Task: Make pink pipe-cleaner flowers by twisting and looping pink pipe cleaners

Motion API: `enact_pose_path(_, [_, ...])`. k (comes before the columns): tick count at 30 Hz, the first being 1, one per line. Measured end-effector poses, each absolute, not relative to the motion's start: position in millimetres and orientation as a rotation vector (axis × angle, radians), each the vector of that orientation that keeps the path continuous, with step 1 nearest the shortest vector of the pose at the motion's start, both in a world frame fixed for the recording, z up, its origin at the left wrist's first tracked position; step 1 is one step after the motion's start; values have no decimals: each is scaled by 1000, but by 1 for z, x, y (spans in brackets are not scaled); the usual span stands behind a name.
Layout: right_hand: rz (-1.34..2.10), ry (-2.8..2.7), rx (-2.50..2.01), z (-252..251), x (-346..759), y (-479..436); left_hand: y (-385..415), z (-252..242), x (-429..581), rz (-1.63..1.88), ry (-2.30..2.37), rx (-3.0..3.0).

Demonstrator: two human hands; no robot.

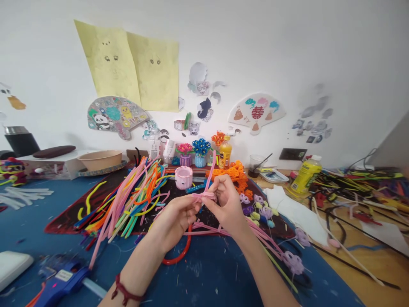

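fingers of two hands pinch one pink pipe-cleaner piece.

Bare hands: two. Wall fans: two. Pink cup: one. Blue glue gun: one. Beige bowl: one. Red bracelet: one. Pink-flowered pot: one; blue-flowered pot: one. Orange drink bottle: one. Yellow-green bottle: one. Pipe cleaners: dozens, overlapping, so exact tally not possible.

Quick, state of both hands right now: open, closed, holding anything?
Left hand: closed, pinching a bent, fuzzy pink pipe cleaner between thumb and fingers.
Right hand: closed, pinching the same pink pipe cleaner.
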State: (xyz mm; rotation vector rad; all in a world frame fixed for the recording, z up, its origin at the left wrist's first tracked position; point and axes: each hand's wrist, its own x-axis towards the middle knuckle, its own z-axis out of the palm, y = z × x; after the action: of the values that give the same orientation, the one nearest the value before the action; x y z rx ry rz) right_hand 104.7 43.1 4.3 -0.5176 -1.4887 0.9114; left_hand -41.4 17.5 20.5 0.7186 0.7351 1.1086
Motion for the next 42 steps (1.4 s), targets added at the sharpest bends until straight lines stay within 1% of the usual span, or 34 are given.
enact_pose_path(4, [932, -1460, -530, 6, 105, 41, 19, 17, -41, 1133, 719, 874])
enact_pose_path(7, [1042, -1387, -531, 11, 106, 39, 20, 16, -39, 1172, 753, 971])
enact_pose_path(10, [1174, -1294, -501, 14, 105, 39, 18, 16, -36, 1301, 902, 1159])
enact_pose_path(12, [1244, -1228, -482, 14, 103, 39, 15, 16, -36, 1438, 1066, 1427])
enact_pose_path(14, [1297, -1159, -480, 13, 102, 40, 13, 17, -36, 1566, 1194, 1826])
enact_pose_path(16, [1330, -1107, -485, 11, 100, 41, 12, 18, -38, 1630, 1241, 2191])
enact_pose_path(17, [1336, -1091, -491, 11, 100, 41, 12, 19, -39, 1632, 1265, 2282])
enact_pose_path(18, [1338, -1082, -499, 11, 100, 42, 13, 19, -41, 1612, 1294, 2291])
enact_pose_path(20, [1361, -1096, -526, 12, 103, 43, 15, 21, -43, 1536, 1340, 2106])
enact_pose_path(23, [1449, -1175, -620, 14, 110, 45, 18, 23, -47, 1397, 1282, 1759])
enact_pose_path(25, [1506, -1272, -684, 15, 114, 46, 20, 24, -49, 1346, 1261, 1660])
enact_pose_path(28, [1523, -1425, -709, 14, 118, 46, 21, 22, -48, 1305, 1275, 1643])
enact_pose_path(33, [1439, -1537, -798, 9, 117, 47, 24, 19, -51, 1328, 1265, 1615])
enact_pose_path(38, [1267, -1412, -871, 1, 116, 55, 30, 23, -68, 1281, 1428, 1868])
enact_pose_path(42, [1233, -1300, -855, -1, 116, 58, 26, 31, -70, 1084, 1230, 1776])
